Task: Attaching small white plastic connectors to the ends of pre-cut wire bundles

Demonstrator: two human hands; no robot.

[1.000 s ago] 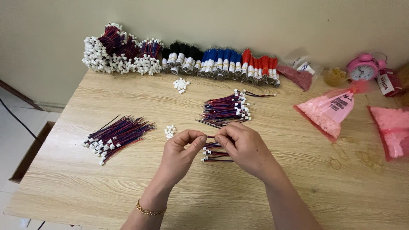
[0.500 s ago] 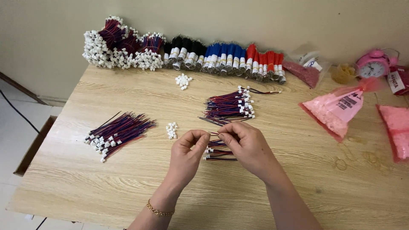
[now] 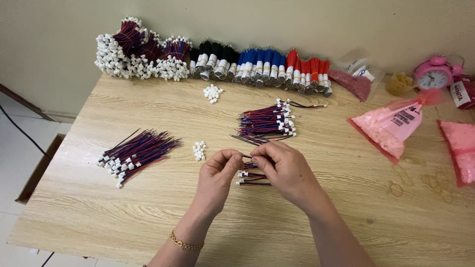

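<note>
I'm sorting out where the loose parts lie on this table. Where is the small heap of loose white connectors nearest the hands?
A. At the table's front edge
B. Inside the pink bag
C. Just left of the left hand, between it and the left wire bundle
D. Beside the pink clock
C: the small heap of white connectors lies on the table just left of the left hand, between it and the left wire bundle.

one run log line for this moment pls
left hand pinching wire | right hand pinching same red-blue wire | small wire pile beneath | connector cluster left | wooden table
</note>
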